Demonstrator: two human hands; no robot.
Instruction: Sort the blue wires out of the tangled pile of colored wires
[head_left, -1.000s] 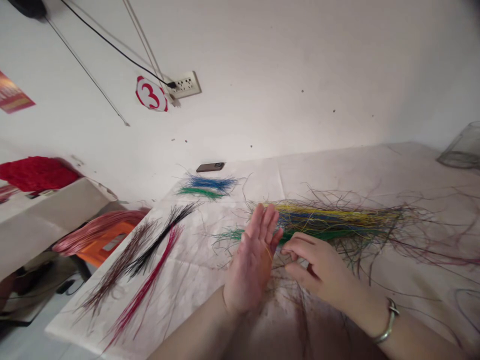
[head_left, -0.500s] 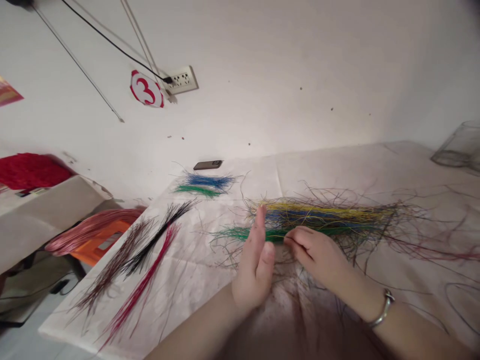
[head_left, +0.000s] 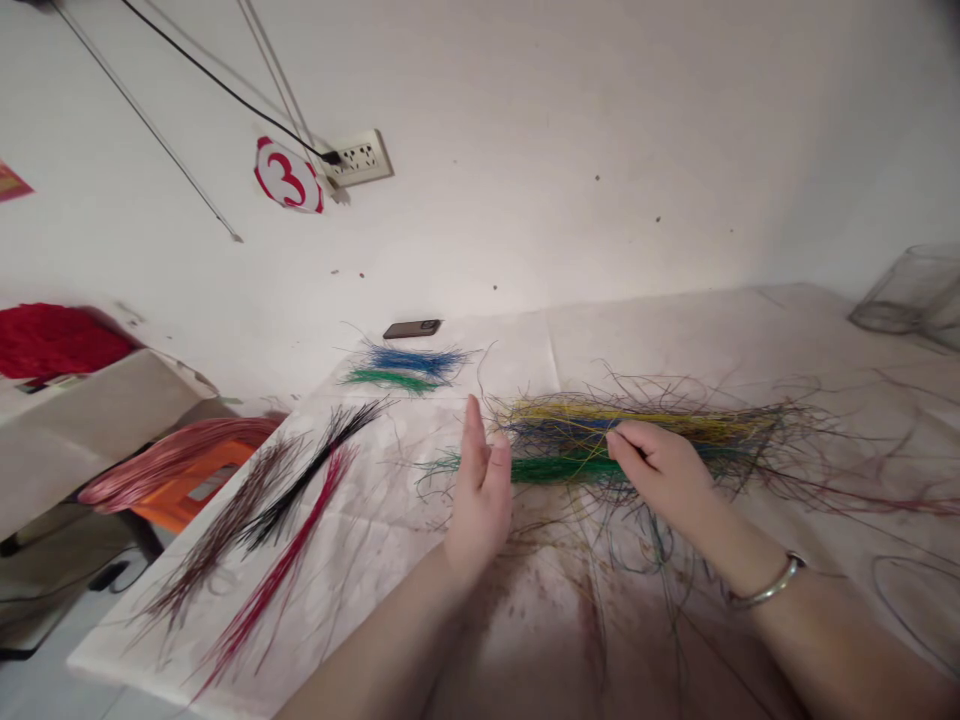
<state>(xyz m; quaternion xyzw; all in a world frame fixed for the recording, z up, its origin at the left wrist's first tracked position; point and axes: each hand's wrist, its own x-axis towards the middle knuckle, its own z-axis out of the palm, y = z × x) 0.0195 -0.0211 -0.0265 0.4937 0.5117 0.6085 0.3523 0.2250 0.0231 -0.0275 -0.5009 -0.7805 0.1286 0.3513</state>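
Centrally, two bare hands work over a white paper-covered desk [head_left: 660, 335]. The person's left hand [head_left: 480, 500] stands upright on its edge, fingers straight and together, holding nothing, just beside the left end of a long loose bundle of thin yellow, blue and green dyed strands [head_left: 637, 440]. That bundle lies lengthwise across the middle of the desk, its stray ends fanning out on all sides. The right hand [head_left: 660, 475], circled at the wrist by a silver bangle [head_left: 765, 588], is partly closed, its fingertips [head_left: 619, 438] pressing on the bundle; whether they pinch any strands cannot be told. Near the desk's far edge lie a small blue-and-green bunch of strands [head_left: 405, 368] and a dark mobile phone [head_left: 411, 329]. Along the left edge run three slim bunches: dark brown [head_left: 217, 530], black [head_left: 315, 470] and red [head_left: 277, 570]. Beyond that edge, a pink hank of strands [head_left: 172, 460] drapes over an orange plastic stool [head_left: 191, 490].
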